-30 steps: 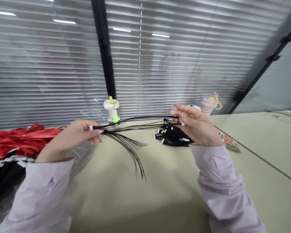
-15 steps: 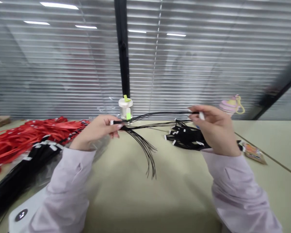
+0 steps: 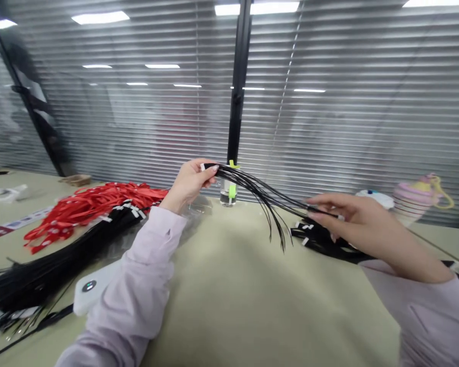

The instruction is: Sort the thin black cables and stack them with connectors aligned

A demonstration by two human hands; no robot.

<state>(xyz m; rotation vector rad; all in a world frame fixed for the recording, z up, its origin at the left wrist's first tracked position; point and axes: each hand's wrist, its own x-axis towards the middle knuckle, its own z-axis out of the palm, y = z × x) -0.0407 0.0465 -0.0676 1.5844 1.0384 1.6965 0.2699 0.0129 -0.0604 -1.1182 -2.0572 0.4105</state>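
Note:
My left hand (image 3: 194, 182) pinches the white-tipped end of a bundle of thin black cords (image 3: 248, 181). The cords arch to the right above the table, and several loose ends droop in the middle. At the other side my right hand (image 3: 352, 224) is closed on black cords that run across from the left, with a white tip showing past its fingers. Below and behind the right hand lies a pile of black cords (image 3: 321, 242) with white tips, partly covered by that hand.
Red ribbons with white spots (image 3: 99, 204) lie at the left beside a long black cord bundle (image 3: 61, 265). A white device (image 3: 95, 285) is near my left sleeve. At the back stand a clear jar (image 3: 227, 196) with a green tag and a pink cup (image 3: 413, 199).
The view has turned left, so things appear further right. My left hand is raised higher than my right, and the cords between them now slope down to the right.

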